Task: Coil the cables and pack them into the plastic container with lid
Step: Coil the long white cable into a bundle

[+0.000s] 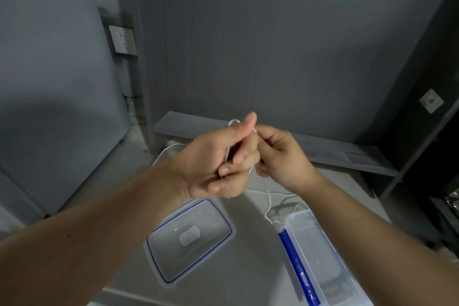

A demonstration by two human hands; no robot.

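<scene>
Nearest to me, at the bottom right, I see the clear plastic container [323, 251] sitting on the grey tabletop [248, 268], with a blue strip along its left rim. Its far end is open to view and I can make out nothing coiled inside it. To its left, apart from it, the lid [190, 240] lies flat on the tabletop, clear with a blue line round its edge and a pale oval patch in the middle.

Just beyond the container's far corner, a thin white cable [269, 202] trails down onto the tabletop, and a darker cable [283, 202] lies near it.

Above all this I see both hands raised and touching. My left hand [218, 156] is curled closed round loops of the white cable, thumb pointing up, with a small loop showing above the knuckles. My right hand [280, 154] is pinched closed on the same cable right beside the left thumb; the strand drops from between the hands to the tabletop.

Further off to the left, another run of white cable curves behind the left wrist. At the far side a low grey ledge [323, 149] meets the grey wall [273, 45], and a wall socket [122, 39] sits high on the left.
</scene>
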